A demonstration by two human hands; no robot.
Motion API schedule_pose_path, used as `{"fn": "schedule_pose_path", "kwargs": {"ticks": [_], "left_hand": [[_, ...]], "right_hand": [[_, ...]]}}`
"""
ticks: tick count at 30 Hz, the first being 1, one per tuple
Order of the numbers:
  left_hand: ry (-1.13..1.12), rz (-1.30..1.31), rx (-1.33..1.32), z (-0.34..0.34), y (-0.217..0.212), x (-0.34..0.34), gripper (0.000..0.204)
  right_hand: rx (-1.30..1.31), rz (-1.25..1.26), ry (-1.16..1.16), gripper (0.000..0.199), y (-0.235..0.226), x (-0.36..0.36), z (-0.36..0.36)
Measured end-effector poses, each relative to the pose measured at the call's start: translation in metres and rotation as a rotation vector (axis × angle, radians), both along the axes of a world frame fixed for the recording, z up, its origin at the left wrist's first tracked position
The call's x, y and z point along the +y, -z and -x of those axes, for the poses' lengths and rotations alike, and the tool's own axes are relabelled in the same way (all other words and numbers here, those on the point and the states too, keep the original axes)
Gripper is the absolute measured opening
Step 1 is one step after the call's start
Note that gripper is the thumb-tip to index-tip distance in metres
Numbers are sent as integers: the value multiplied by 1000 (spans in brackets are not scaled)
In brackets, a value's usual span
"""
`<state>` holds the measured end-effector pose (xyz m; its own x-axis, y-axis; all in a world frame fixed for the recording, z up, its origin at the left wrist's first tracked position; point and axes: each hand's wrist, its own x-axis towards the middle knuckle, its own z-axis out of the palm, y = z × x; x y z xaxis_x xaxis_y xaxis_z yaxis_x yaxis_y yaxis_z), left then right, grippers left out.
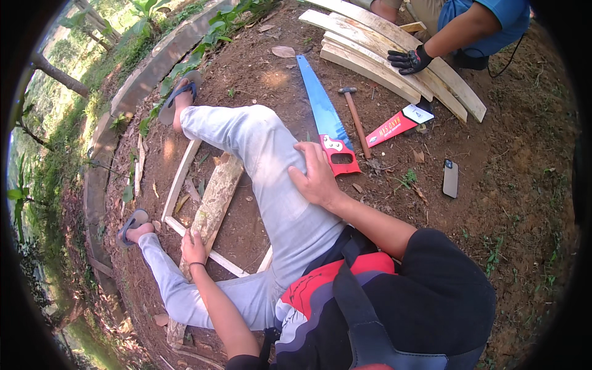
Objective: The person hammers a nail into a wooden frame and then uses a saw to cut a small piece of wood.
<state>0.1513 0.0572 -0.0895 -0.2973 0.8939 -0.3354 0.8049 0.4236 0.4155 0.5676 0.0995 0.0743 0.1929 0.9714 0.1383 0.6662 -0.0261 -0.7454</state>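
My left hand (194, 250) rests on a rough slab of wood (216, 194) with patches of bark, its fingers extended along the surface. Thin wooden strips (227, 263) lie under and beside the slab, between my legs. On my right thigh lies my right hand (316, 177), fingers apart and holding nothing. Just beyond it, a hand saw (320, 102) with a blue blade and red handle lies on the soil. Alongside the saw are a hammer (356, 120) with a wooden handle and a red and white saw sleeve (394, 126).
Long pale planks (376, 46) are piled at the far right. Another person's gloved hand (409, 60) presses on them. A phone (451, 179) lies on the soil to my right. A low concrete edge (132, 95) curves along the left, with plants beyond.
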Motion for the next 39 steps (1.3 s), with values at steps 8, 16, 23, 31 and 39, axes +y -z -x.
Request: {"fn": "schedule_pose_path", "kwargs": {"ticks": [8,16,23,31,39], "left_hand": [[2,6,-15,5,0,0,50],[2,-13,-35,-5,3,3,50],[-11,-25,-7,-3,-12,-2,51],[35,-132,-63,-12,-54,-42,45],[-61,-234,-40,-24,-58,-38,28]], "right_hand": [[49,24,1,45,2,0,0],[177,16,19,35,12,4,-14],[389,117,-7,26,21,16,-17],[-520,195,-260,30,60,-16,-94],[-841,610,-471,39,59,-17,-121]]}}
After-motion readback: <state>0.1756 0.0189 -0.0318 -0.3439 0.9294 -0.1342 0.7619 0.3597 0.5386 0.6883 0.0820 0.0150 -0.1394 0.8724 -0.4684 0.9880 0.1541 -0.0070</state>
